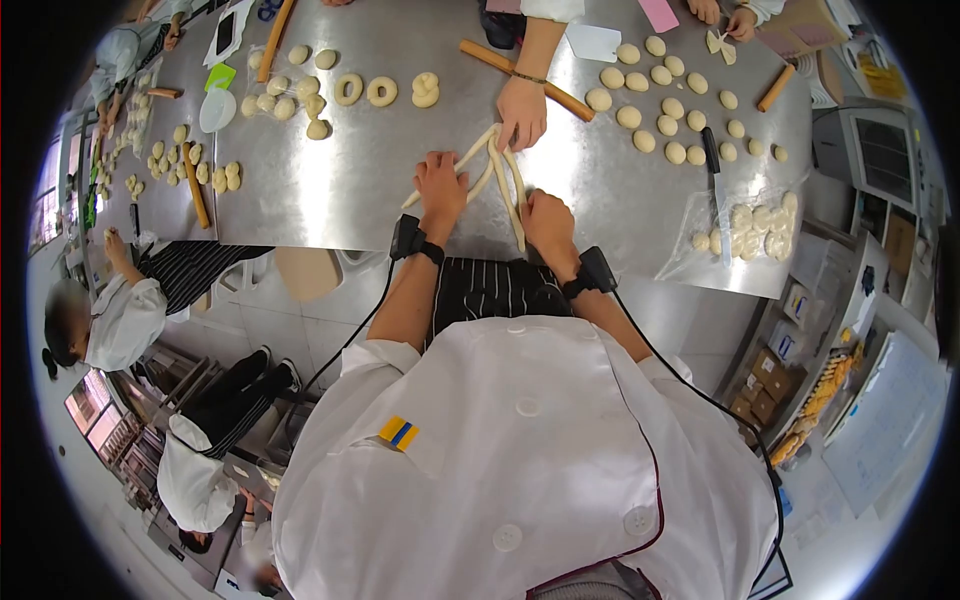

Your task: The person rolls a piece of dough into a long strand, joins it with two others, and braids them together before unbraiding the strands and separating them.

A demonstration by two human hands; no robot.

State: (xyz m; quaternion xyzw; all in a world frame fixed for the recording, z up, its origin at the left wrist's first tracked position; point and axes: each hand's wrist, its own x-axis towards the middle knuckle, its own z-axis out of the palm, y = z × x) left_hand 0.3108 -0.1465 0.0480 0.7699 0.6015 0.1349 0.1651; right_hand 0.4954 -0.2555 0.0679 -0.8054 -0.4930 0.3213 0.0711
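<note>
Several long dough strands lie on the steel table in front of me, joined at their far end and spread toward me. My left hand is curled over the outer left strand, whose tip pokes out beyond the wrist. At the right side, my right hand is closed with its fingers at the outer right strand; the fingertips are partly hidden. Across the table, another person's hand presses on the joined end of the strands.
A rolling pin lies behind that hand. Dough balls and a knife sit to the right, near bagged dough. Shaped dough rings lie at the left. The steel table ends just before my apron. Other people stand nearby.
</note>
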